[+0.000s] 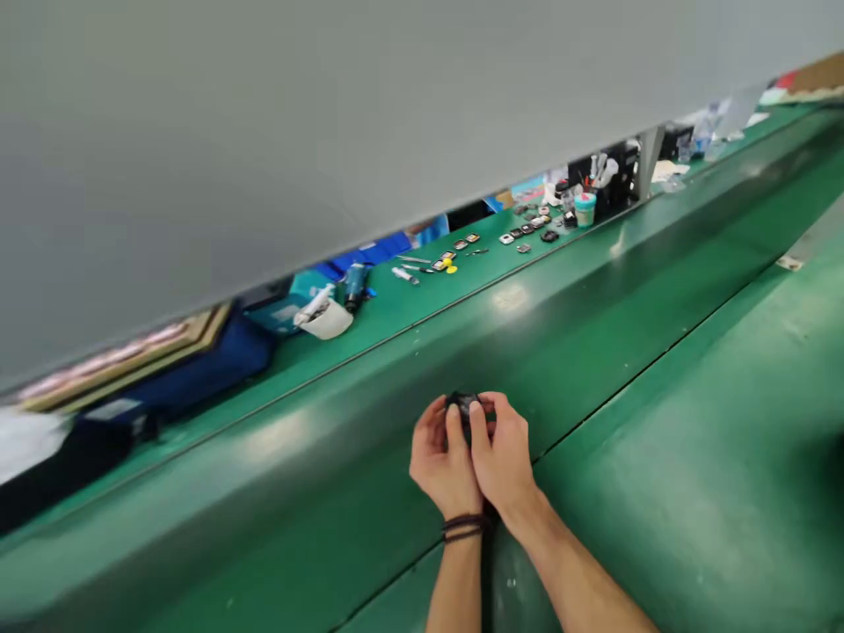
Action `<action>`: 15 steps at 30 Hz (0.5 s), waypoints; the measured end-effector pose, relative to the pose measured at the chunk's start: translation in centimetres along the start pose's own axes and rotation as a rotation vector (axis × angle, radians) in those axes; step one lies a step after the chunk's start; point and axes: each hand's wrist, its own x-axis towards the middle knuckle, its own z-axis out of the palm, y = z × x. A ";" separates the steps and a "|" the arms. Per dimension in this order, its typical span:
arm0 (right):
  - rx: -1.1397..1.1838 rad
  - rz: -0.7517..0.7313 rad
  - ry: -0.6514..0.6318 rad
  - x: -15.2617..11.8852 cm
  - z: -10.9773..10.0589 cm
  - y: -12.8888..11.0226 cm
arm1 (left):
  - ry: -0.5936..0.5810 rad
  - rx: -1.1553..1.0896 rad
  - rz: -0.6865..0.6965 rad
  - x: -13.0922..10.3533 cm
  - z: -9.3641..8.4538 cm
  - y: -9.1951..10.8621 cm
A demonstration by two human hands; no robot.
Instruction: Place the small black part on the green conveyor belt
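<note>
head view: i see my left hand [443, 457] and right hand [502, 453] pressed together, both closed around one small black part [465, 405] above the green belt [593, 308]. the belt is bare on both sides of the part. beyond its far edge sits one teal-lidded jar [584, 208]. no writing is readable.

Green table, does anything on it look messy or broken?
Nothing looks broken or spilled. Both hands, left hand and right hand, clasp a small black part over the green table; small parts lie scattered on the far side.
</note>
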 end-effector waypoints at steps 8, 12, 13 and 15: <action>0.004 -0.346 0.252 -1.1 0.0 -2.0 | -0.114 -0.155 0.120 11.1 9.8 -1.8; -0.110 -0.415 0.311 -0.6 0.0 -2.0 | -0.169 -0.241 -0.027 15.5 15.2 -3.9; -0.146 -0.442 0.316 -0.5 0.1 -1.9 | -0.182 -0.231 -0.046 16.3 16.5 -4.3; -0.210 -0.492 0.317 -0.3 0.4 -1.6 | -0.193 -0.214 -0.037 17.7 18.5 -4.7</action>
